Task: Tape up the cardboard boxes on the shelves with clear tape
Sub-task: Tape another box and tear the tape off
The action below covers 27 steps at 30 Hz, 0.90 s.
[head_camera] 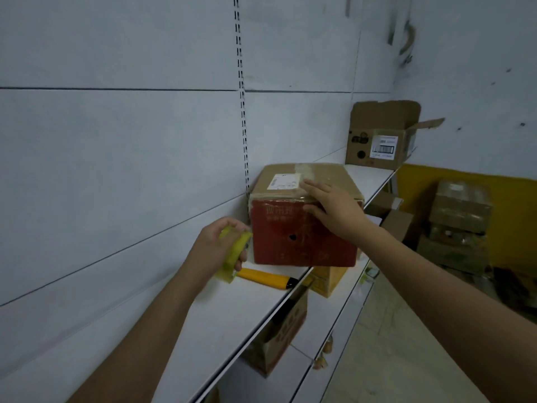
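On the white metal shelf (203, 330), at the left, a yellow tape dispenser (236, 251) is gripped by the left hand (216, 247), whose fingers (239, 261) are curled round its handle. The dispenser is held just beside the lower left corner of the red-fronted cardboard box (302, 228), close to it but, as far as can be told, not touching. Whether a strip of clear tape runs from the dispenser to the box cannot be made out.

Below the dispenser, a yellow utility knife (268, 278) is seen lying on the shelf, in front of the box.

Further right, the right hand (331, 205) is laid on the box's front top edge. Its fingers (312, 186) are extended flat across the brown top, next to a white label (284, 181), and the thumb is pressed against the red front face. Nothing is grasped by this hand.

The step in hand is judged to be the smoothing down of tape (312, 170) already laid along the top seam. The next move would call for the box to be kept steady while the dispenser is brought to an unsealed edge.

At the far right of the shelf, an open cardboard box (380, 141) stands with flaps up, well apart from both hands and evidently not yet taped.
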Motion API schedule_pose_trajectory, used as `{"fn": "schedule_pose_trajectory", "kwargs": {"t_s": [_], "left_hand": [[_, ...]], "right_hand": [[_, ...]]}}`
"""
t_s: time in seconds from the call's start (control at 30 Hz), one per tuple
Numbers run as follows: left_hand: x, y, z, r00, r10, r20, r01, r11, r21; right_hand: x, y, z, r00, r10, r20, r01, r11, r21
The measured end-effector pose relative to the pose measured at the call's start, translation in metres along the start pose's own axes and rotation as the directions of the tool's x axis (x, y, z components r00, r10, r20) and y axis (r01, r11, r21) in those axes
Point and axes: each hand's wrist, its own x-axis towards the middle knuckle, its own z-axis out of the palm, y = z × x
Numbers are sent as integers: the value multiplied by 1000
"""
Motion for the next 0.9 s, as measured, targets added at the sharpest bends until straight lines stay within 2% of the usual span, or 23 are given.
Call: {"fn": "schedule_pose_trajectory", "kwargs": {"t_s": [0.07,0.13,0.27,0.37,0.53,0.63,0.7,0.8,0.83,0.9], "left_hand": [[7,12,9,995,30,94,-37,997,69],[12,23,21,982,55,179,-78,989,122],[19,41,45,947,89,309,-171,953,250],[24,47,54,921,81,382,-219,917,334],[35,52,60,874,9,487,-241,877,416],[44,64,57,844,40,534,-321,836,445],[54,75,46,858,42,512,-352,774,526],[66,85,17,878,94,469,-425,603,675],[71,86,4,900,83,428,-391,587,709],[82,86,-16,943,59,327,-297,589,752]], "right_hand": [[-12,-18,-12,995,50,-85,-23,957,290],[-25,-42,-22,997,78,-22,-53,837,545],[-39,-61,-29,977,154,145,-210,624,753],[-43,-57,-32,952,283,114,-258,546,797],[-39,-42,-31,916,398,51,-312,627,714],[-35,-36,-33,879,469,90,-365,540,758],[-33,-23,-42,847,520,111,-389,462,797],[-37,23,-61,753,655,60,-393,375,840],[-40,37,-65,728,684,35,-389,370,844],[-43,54,-65,725,688,23,-401,395,826]]}}
